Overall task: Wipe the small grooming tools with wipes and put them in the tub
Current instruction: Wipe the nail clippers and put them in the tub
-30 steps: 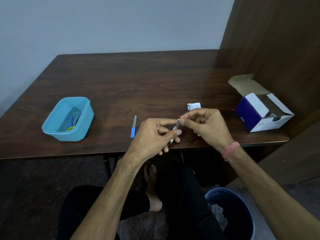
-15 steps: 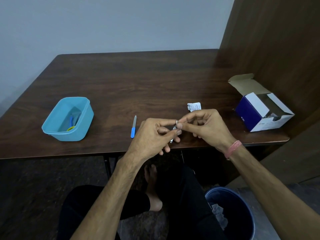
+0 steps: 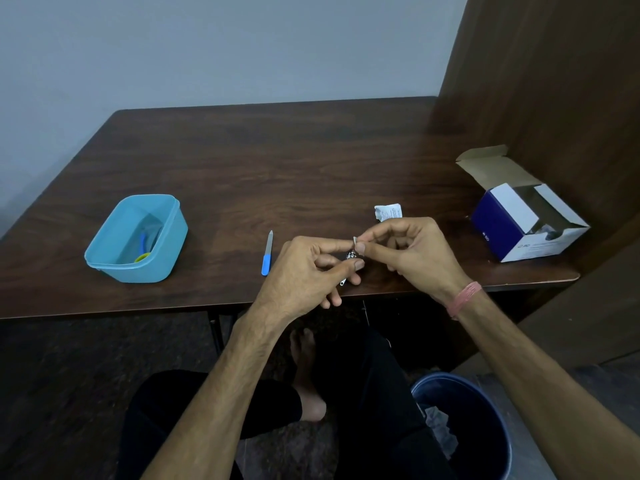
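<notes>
**Ana:** Over the near edge of the table (image 3: 242, 161), the left hand (image 3: 304, 275) pinches a small metal grooming tool (image 3: 349, 260), probably a nail clipper, thumb and fingers clamped on it. The right hand (image 3: 412, 252) has its thumb and forefinger closed on a small white wipe (image 3: 355, 241), pressed at the tool's upper end.

**Ben:** Has anything changed?

**Ana:** Little. Across the last second the right fingertips slid slightly along the tool and back; both grips held. Wiping looks to be mid-way, the tool not yet ready for the tub (image 3: 136, 239).

**Ben:** And around them?

**Ana:** A blue-handled nail file (image 3: 267, 252) lies just left of the hands, unmoved, seemingly not yet wiped. A torn wrapper (image 3: 388, 212) sits just behind the right hand. The tub stands toward the near left corner with some items already inside; an open box (image 3: 526, 223) is at the right edge, a bin (image 3: 485, 427) on the floor below.
</notes>
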